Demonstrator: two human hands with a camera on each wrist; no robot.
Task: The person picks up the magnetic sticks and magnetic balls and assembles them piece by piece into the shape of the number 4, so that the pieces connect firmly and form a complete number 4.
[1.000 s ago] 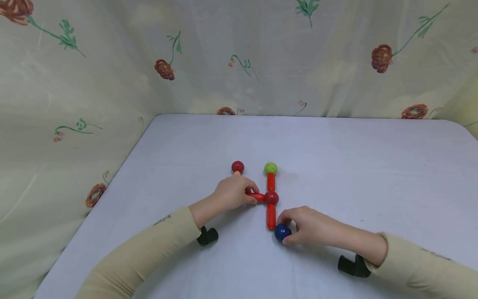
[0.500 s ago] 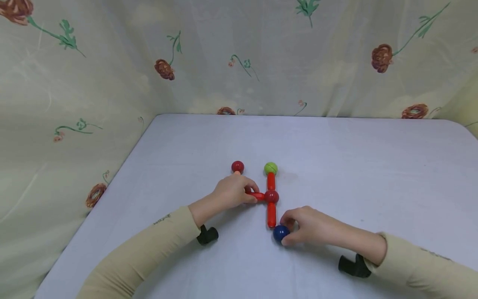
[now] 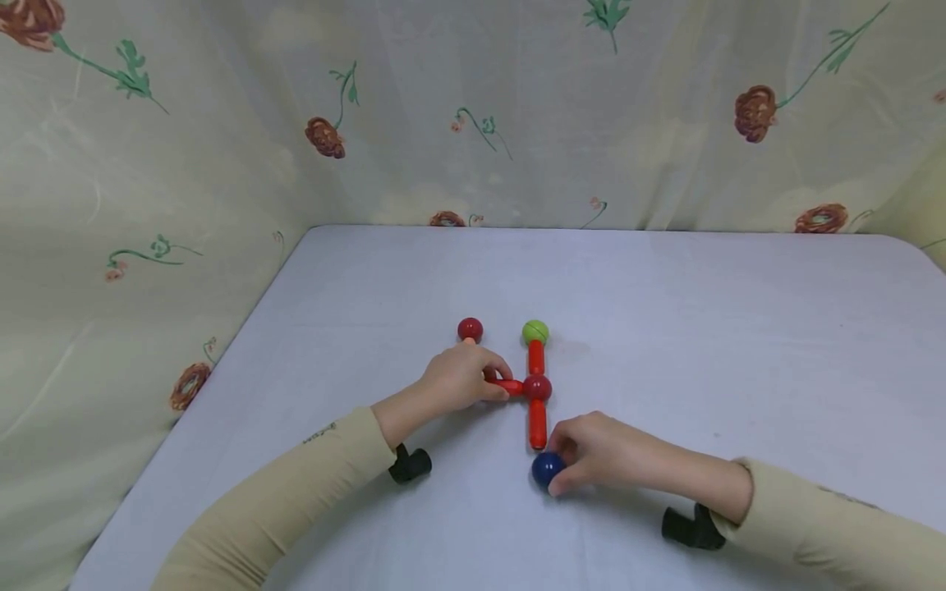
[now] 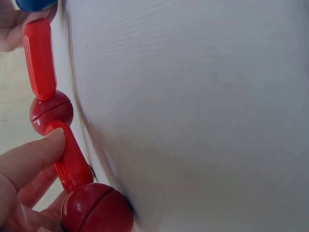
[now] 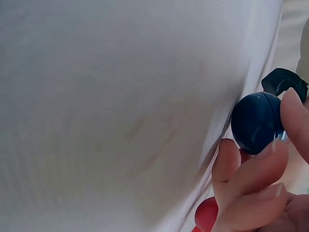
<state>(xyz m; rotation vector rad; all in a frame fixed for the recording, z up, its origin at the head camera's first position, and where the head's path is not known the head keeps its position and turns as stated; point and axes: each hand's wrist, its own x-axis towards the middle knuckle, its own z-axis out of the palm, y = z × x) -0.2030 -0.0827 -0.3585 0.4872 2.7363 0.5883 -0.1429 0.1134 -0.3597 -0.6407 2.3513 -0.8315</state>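
My left hand [image 3: 461,379] pinches a red ridged rod [image 4: 72,157] between thumb and fingers. One end of this rod meets a dark red ball [image 3: 537,387]; another red ball [image 4: 99,209] sits at its other end in the left wrist view. From the middle ball a second red rod [image 3: 537,425] points toward the person, its near end bare. A third red rod [image 3: 535,358] runs away to a green ball [image 3: 535,332]. My right hand [image 3: 602,451] holds a dark blue ball [image 3: 548,469] by thumb and fingertips, just short of that bare rod end.
A red ball [image 3: 470,330] shows just beyond the left hand. The white-covered table [image 3: 739,345] extends to both sides, with a flower-patterned curtain [image 3: 547,123] behind it. A black wrist camera [image 3: 410,465] hangs under the left sleeve, another black camera [image 3: 693,527] under the right.
The right hand has drawn the blue ball slightly left and toward the person, from beside the near rod's end to just below it. The left hand keeps its pinch, almost still.
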